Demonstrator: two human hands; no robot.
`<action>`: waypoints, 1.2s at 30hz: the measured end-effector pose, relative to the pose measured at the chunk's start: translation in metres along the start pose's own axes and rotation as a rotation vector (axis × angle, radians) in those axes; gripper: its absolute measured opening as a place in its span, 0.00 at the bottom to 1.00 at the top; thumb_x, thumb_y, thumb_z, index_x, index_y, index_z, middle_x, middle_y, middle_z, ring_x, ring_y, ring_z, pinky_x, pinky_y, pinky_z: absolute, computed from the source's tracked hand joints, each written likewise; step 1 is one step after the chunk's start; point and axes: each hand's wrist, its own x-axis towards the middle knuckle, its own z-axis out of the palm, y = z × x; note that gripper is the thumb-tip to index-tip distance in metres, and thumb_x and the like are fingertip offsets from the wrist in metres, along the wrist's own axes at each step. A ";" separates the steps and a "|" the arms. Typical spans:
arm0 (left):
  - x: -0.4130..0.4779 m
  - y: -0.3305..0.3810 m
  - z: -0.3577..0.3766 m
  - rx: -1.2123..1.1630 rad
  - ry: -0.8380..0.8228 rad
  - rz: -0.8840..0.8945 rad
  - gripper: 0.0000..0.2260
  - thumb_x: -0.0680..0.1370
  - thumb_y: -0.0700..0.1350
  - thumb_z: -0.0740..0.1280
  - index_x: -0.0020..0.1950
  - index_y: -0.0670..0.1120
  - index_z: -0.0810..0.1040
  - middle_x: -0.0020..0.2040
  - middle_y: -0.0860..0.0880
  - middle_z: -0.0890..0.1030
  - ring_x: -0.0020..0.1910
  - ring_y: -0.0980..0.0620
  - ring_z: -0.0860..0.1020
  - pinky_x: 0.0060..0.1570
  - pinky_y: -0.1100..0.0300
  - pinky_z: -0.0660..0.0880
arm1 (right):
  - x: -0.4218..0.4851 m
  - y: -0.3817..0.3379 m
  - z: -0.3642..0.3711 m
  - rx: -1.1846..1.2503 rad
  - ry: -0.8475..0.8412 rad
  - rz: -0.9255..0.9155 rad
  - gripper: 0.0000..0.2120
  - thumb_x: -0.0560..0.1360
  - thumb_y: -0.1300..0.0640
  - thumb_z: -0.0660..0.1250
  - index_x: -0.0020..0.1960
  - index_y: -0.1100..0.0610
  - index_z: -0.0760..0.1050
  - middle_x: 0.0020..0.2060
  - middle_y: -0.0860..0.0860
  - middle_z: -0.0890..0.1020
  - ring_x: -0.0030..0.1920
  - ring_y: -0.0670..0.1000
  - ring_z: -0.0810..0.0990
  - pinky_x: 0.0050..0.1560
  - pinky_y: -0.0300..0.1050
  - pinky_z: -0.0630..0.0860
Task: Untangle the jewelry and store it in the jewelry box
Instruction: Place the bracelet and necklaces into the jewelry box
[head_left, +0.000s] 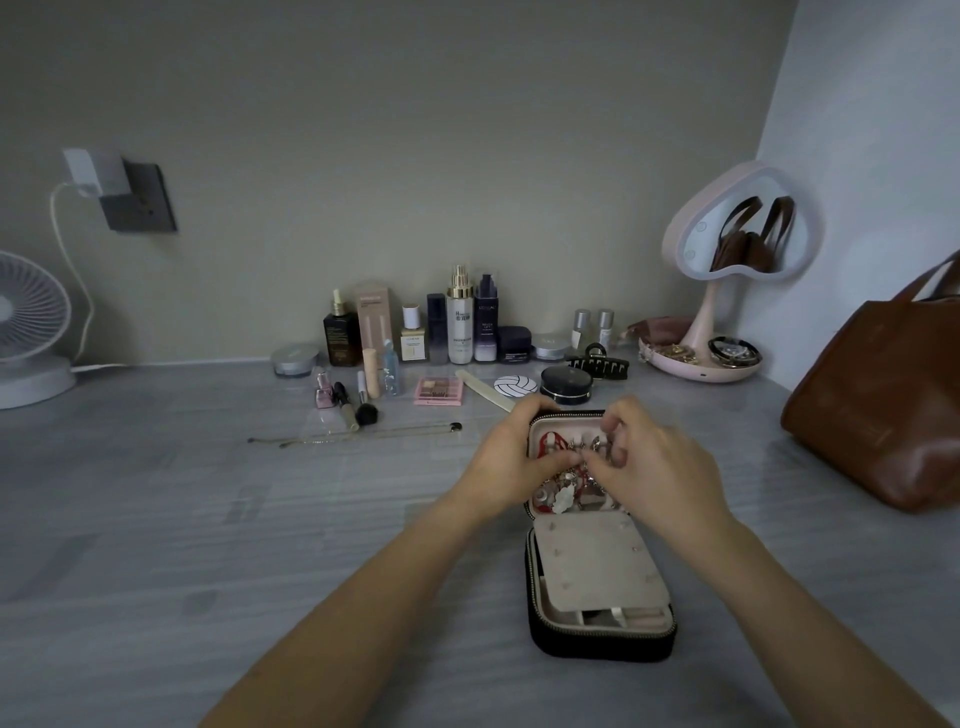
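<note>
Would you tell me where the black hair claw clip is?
Head view: the black hair claw clip lies right of centre, behind the round black compact and left of the pink mirror tray.

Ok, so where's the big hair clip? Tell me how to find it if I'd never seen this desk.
Start at the pink heart-shaped mirror standing in the back right corner of the desk. Just left of its round tray base lies the hair clip, behind a round black compact. It is the only black thing there with a row of teeth like a claw.
</note>
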 end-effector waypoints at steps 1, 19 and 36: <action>0.000 -0.001 0.000 0.021 0.004 0.015 0.20 0.70 0.45 0.74 0.58 0.49 0.69 0.44 0.56 0.76 0.43 0.55 0.77 0.47 0.61 0.76 | -0.001 0.001 0.000 0.003 0.005 -0.015 0.12 0.71 0.48 0.67 0.49 0.51 0.69 0.29 0.44 0.75 0.34 0.50 0.76 0.31 0.42 0.67; -0.009 -0.014 -0.007 -0.227 0.036 -0.116 0.10 0.80 0.52 0.55 0.57 0.51 0.72 0.47 0.54 0.77 0.50 0.56 0.77 0.55 0.55 0.74 | -0.028 0.000 0.017 -0.062 -0.155 -0.177 0.06 0.73 0.47 0.64 0.46 0.45 0.79 0.39 0.43 0.82 0.42 0.47 0.79 0.36 0.40 0.65; -0.004 -0.091 -0.140 0.843 0.242 -0.504 0.20 0.73 0.52 0.66 0.61 0.44 0.71 0.62 0.41 0.73 0.62 0.41 0.69 0.61 0.48 0.69 | -0.030 -0.004 0.009 -0.030 -0.219 -0.081 0.09 0.72 0.41 0.64 0.47 0.43 0.78 0.27 0.38 0.69 0.36 0.43 0.72 0.31 0.31 0.62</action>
